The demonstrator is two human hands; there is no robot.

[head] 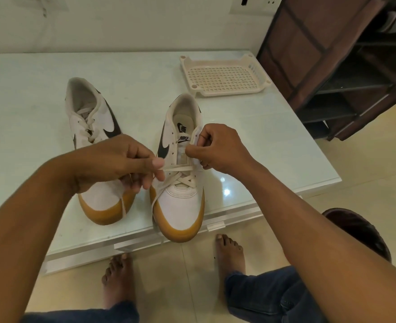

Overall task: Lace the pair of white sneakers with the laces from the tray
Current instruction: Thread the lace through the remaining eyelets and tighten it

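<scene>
A dark shelf rack [346,73] stands right of the glass-topped table [29,101], a wall socket [262,5] behind.

sneakers [180,201]: white, tan-soled (dark swooshes) | laces [183,180]: cream | tray [229,93]: cream grid

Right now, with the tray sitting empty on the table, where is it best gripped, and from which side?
Pinch the tray by the middle of its near long rim, from the front: it lies flat on the table, so likely only the raised rim gives a hold.
</scene>
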